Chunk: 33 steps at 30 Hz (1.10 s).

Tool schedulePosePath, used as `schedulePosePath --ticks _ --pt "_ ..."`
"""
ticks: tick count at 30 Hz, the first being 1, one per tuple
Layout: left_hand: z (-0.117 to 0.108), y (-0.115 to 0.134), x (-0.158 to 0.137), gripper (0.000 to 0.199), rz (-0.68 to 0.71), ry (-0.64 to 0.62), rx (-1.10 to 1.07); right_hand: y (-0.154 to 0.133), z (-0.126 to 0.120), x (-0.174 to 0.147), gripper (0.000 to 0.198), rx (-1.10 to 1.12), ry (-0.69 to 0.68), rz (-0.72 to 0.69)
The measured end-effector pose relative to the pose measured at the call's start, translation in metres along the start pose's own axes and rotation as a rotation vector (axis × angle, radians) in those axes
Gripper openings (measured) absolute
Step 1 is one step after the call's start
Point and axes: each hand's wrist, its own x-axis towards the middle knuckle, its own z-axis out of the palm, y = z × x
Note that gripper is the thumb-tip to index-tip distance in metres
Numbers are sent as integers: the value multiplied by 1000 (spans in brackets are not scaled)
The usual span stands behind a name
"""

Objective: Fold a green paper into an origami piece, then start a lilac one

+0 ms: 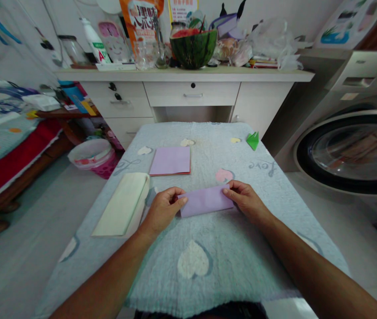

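A folded sheet of purple paper [205, 201], now a long rectangle, is held just over the cloth-covered table. My left hand [166, 206] pinches its left end between thumb and fingers. At the upper right corner, my right hand [245, 198] grips the same sheet, thumb on top. Beyond my left hand lies a square stack of paper [171, 160], purple on top with a red edge below. A pale green folded paper or booklet [120, 204] rests left of my left hand. Near the table's far right corner sits a small green folded-paper piece [253, 140].
The table wears a blue-grey cloth [193, 261] with heart shapes. Behind it, a white cabinet [191, 94] bears a cut watermelon [193, 48], bottles and bags. A washing machine [355, 133] stands at right. To the left are a pink bin [93, 157] and a bed [5, 141].
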Motion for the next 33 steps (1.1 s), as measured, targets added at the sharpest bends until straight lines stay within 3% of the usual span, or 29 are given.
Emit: schedulePosePath --ticks 21,33 --pt "0 -4 0 19 26 -17 36 1 -1 1 33 -30 25 -9" --pt "3 -5 1 17 37 6 82 0 -3 1 28 -406 94 -110"
